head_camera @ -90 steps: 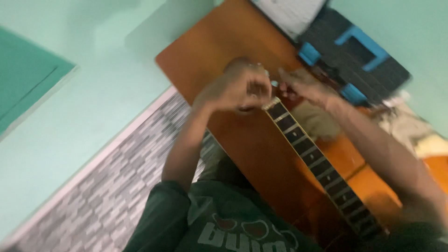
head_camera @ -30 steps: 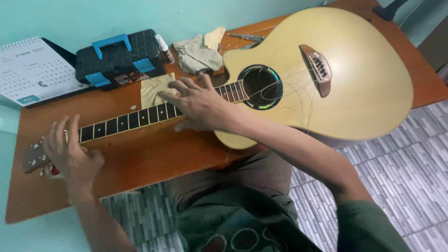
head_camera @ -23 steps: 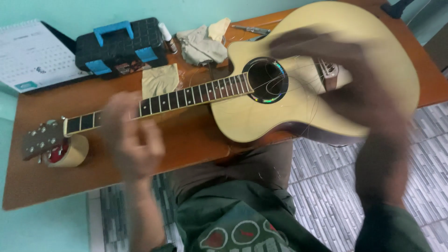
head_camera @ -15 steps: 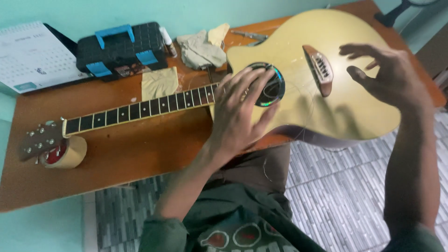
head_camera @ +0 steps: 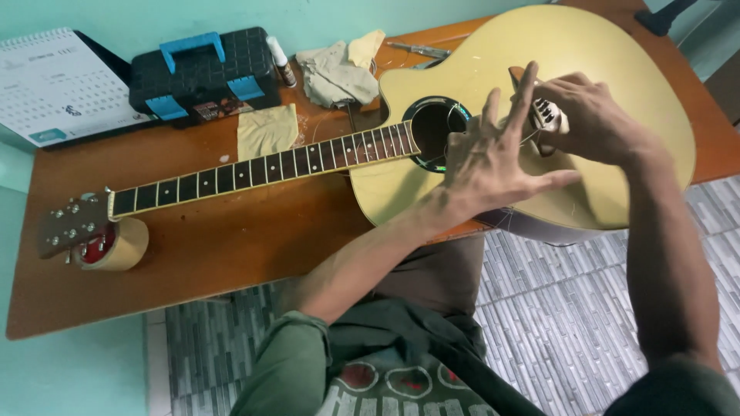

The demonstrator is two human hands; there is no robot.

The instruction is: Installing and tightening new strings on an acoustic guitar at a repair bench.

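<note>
Both hands have closed in on the bridge (head_camera: 539, 114) of the acoustic guitar (head_camera: 617, 100) lying on the bench (head_camera: 231, 246): left hand (head_camera: 493, 166) spread open beside the soundhole (head_camera: 432, 127), right hand (head_camera: 593, 115) pinching at the bridge. Steady the body, I judge, and work gently.

Black-blue toolbox (head_camera: 204, 71), calendar (head_camera: 58, 88), rags (head_camera: 335, 69), tape roll (head_camera: 116, 245) on desk (head_camera: 231, 246).

Both hands (head_camera: 493, 158) (head_camera: 593, 115) work at the guitar's (head_camera: 609, 46) bridge (head_camera: 546, 112), fingers spread.
</note>
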